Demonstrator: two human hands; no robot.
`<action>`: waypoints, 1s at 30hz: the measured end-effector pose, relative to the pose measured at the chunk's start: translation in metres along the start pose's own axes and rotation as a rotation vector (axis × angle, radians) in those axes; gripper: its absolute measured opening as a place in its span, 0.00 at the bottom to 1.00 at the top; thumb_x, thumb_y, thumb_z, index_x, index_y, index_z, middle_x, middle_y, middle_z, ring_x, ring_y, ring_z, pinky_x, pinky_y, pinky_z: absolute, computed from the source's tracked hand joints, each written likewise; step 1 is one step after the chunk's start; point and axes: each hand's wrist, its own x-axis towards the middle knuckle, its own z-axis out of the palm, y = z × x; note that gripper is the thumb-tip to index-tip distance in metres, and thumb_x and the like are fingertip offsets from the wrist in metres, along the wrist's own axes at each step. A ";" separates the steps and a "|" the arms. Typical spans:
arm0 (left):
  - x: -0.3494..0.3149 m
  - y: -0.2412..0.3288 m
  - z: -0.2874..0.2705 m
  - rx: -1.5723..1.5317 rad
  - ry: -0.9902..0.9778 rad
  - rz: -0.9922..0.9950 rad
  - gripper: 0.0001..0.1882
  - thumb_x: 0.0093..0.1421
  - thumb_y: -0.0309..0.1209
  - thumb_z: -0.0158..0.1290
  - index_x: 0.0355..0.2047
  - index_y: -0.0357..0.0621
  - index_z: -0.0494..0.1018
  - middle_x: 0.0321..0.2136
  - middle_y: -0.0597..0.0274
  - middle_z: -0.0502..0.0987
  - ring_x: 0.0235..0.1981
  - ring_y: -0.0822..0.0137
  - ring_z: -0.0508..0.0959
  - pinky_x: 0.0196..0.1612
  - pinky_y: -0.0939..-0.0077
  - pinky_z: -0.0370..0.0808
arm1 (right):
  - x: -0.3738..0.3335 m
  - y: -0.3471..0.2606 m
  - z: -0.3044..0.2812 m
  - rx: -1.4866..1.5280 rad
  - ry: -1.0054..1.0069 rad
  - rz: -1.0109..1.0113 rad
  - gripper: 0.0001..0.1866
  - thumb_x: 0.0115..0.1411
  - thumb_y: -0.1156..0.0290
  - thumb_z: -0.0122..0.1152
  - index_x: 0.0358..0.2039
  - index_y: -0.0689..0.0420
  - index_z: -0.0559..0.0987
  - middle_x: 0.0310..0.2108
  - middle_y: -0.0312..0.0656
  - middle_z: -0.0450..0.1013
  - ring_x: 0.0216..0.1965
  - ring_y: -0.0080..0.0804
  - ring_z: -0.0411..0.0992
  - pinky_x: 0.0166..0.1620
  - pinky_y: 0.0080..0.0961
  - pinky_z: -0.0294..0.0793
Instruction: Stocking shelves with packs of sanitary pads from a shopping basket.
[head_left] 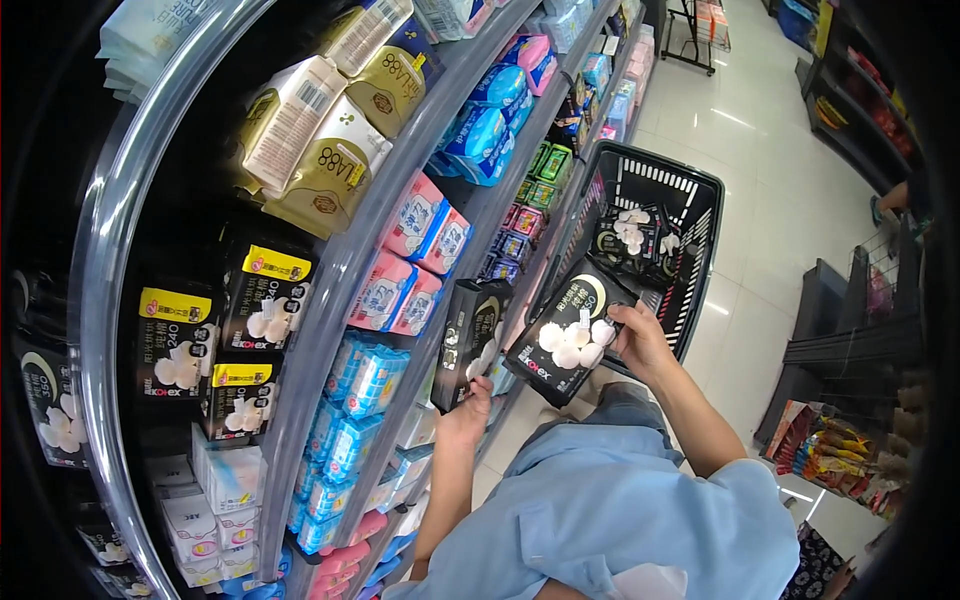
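"Where are the packages?"
"The flower-printed black package (572,335) is in the right hand (642,340), fingers and thumb pinching one side; the left hand (466,412) pinches another black package (470,335) near its lower end."
"How do they handle?"
"Probably light, soft, slick; a gentle edge grip should do."
"Around them?"
"A black basket (707,235) just beyond, shelves (385,195) leftward."

gold packs (328,168), upper left | pink packs (382,287), left of centre | tiled floor (765,165)
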 end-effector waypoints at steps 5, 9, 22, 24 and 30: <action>-0.004 -0.008 0.010 -0.030 -0.015 -0.060 0.21 0.53 0.32 0.51 0.46 0.34 0.64 0.42 0.49 0.69 0.30 0.58 0.71 0.32 0.77 0.79 | 0.003 0.006 0.004 0.023 -0.037 0.032 0.13 0.52 0.76 0.52 0.40 0.61 0.68 0.35 0.40 0.72 0.33 0.27 0.74 0.37 0.28 0.77; -0.003 -0.006 0.009 -0.007 0.020 -0.066 0.18 0.53 0.31 0.52 0.43 0.33 0.66 0.38 0.49 0.70 0.29 0.60 0.71 0.30 0.81 0.79 | 0.001 0.009 0.010 0.007 -0.038 0.058 0.13 0.52 0.76 0.52 0.39 0.60 0.67 0.34 0.39 0.72 0.34 0.26 0.73 0.37 0.26 0.77; 0.002 -0.002 0.002 0.097 -0.014 -0.069 0.18 0.60 0.36 0.43 0.44 0.35 0.66 0.40 0.47 0.73 0.29 0.65 0.78 0.29 0.83 0.79 | 0.005 0.022 0.017 0.060 -0.116 0.142 0.16 0.52 0.75 0.53 0.43 0.57 0.67 0.39 0.36 0.71 0.40 0.26 0.71 0.46 0.30 0.71; 0.002 -0.002 0.003 0.090 -0.012 -0.060 0.18 0.60 0.36 0.43 0.44 0.35 0.66 0.40 0.48 0.73 0.30 0.65 0.78 0.29 0.82 0.79 | 0.007 0.027 0.019 0.086 -0.140 0.121 0.16 0.52 0.75 0.53 0.44 0.58 0.67 0.39 0.37 0.71 0.40 0.27 0.71 0.46 0.30 0.70; -0.007 -0.007 -0.013 0.302 0.057 0.067 0.14 0.61 0.39 0.40 0.39 0.43 0.69 0.32 0.62 0.76 0.28 0.71 0.77 0.29 0.79 0.78 | 0.006 0.046 0.019 0.094 -0.207 0.092 0.15 0.54 0.72 0.52 0.42 0.64 0.70 0.40 0.44 0.71 0.42 0.32 0.69 0.48 0.32 0.67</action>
